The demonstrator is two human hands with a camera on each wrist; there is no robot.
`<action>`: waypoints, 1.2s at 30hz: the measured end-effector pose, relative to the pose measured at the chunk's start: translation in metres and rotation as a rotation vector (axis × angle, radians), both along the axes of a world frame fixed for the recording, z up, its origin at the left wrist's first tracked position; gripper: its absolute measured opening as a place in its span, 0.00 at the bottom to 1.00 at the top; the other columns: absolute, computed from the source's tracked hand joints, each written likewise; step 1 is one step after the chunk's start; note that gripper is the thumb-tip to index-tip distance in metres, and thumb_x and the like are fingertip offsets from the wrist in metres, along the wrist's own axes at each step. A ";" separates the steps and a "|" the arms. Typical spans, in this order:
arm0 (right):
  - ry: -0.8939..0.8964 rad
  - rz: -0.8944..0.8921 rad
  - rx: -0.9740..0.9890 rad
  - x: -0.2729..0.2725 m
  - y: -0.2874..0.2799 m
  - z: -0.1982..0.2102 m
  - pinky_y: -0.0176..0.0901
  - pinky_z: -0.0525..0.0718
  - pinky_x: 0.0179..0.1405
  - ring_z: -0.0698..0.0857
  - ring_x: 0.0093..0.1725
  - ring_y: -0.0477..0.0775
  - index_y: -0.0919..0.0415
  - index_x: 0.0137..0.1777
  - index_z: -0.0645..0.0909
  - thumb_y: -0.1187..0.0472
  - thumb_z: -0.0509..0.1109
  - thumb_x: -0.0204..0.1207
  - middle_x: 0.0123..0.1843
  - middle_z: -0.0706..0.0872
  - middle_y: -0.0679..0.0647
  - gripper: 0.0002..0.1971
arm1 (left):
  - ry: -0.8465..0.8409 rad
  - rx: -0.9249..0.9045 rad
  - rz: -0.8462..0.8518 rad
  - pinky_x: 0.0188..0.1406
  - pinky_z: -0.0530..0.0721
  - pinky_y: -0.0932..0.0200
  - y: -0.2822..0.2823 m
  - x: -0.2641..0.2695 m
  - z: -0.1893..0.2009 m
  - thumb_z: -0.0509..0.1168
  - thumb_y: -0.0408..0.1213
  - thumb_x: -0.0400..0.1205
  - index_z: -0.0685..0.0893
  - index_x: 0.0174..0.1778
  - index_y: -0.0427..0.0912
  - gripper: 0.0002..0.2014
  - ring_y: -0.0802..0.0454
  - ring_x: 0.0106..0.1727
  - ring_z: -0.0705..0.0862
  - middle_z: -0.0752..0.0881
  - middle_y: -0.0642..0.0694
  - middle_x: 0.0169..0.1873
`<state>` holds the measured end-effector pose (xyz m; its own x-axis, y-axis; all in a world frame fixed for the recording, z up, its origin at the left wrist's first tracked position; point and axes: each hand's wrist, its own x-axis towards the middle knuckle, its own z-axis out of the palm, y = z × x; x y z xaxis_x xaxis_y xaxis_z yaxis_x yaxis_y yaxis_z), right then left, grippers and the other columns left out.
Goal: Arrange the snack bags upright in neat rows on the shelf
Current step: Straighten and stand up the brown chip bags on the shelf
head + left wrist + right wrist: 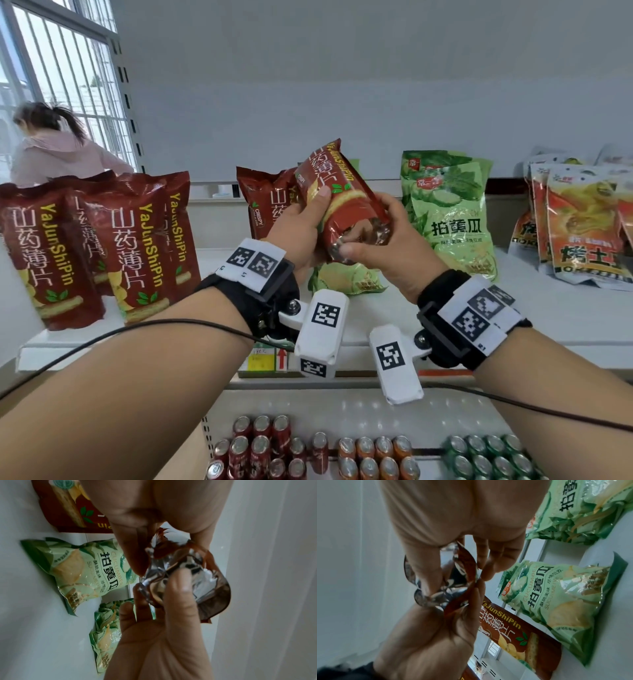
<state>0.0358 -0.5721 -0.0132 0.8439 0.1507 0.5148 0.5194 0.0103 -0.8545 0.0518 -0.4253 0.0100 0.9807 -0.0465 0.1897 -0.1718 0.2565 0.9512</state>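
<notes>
Both hands grip one red snack bag (337, 202), tilted, above the shelf (513, 308): left hand (298, 226) w/ thumb on its front, right hand (383, 246) pinching its bottom end.

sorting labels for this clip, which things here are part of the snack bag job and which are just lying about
Job: red bag held in left hand and right hand; red bags, green bags, orange bags, shelf.

Lying about: drink cans, price tag.
</notes>
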 end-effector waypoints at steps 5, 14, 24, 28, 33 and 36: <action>-0.048 -0.039 -0.032 -0.006 -0.007 0.001 0.40 0.86 0.53 0.88 0.52 0.44 0.47 0.70 0.64 0.69 0.82 0.60 0.62 0.80 0.53 0.43 | 0.012 0.027 0.020 0.54 0.87 0.37 -0.010 0.000 -0.002 0.62 0.60 0.80 0.79 0.67 0.39 0.30 0.38 0.53 0.89 0.88 0.37 0.56; -0.075 -0.072 -0.058 -0.014 -0.019 0.003 0.41 0.85 0.48 0.87 0.50 0.48 0.44 0.68 0.65 0.77 0.75 0.65 0.59 0.80 0.50 0.38 | 0.081 0.209 0.069 0.33 0.82 0.54 -0.016 -0.012 -0.002 0.55 0.63 0.82 0.82 0.61 0.41 0.29 0.45 0.44 0.87 0.89 0.41 0.51; 0.047 -0.096 0.090 -0.020 -0.029 0.006 0.37 0.81 0.30 0.84 0.40 0.47 0.43 0.53 0.77 0.50 0.58 0.82 0.45 0.86 0.47 0.07 | 0.109 0.078 -0.047 0.40 0.89 0.50 -0.028 -0.020 -0.007 0.56 0.52 0.86 0.77 0.65 0.38 0.21 0.40 0.42 0.89 0.89 0.32 0.51; 0.071 -0.074 0.094 -0.020 -0.033 0.003 0.52 0.84 0.47 0.85 0.47 0.51 0.42 0.57 0.79 0.50 0.53 0.85 0.46 0.88 0.44 0.12 | 0.077 0.008 -0.096 0.44 0.89 0.41 -0.030 -0.023 -0.008 0.60 0.58 0.82 0.80 0.60 0.43 0.22 0.41 0.50 0.88 0.90 0.36 0.52; 0.147 -0.071 0.043 -0.019 -0.036 0.005 0.36 0.83 0.34 0.86 0.34 0.39 0.53 0.66 0.72 0.59 0.64 0.80 0.46 0.84 0.49 0.15 | 0.009 0.002 -0.114 0.35 0.89 0.50 -0.034 -0.027 -0.011 0.67 0.44 0.80 0.81 0.61 0.40 0.16 0.50 0.41 0.91 0.90 0.45 0.43; 0.199 -0.052 0.074 -0.019 -0.039 0.004 0.30 0.81 0.28 0.87 0.33 0.40 0.56 0.68 0.70 0.64 0.69 0.76 0.49 0.82 0.54 0.21 | 0.008 -0.025 -0.128 0.38 0.90 0.50 -0.036 -0.031 -0.012 0.65 0.39 0.81 0.80 0.62 0.40 0.14 0.46 0.47 0.87 0.87 0.43 0.47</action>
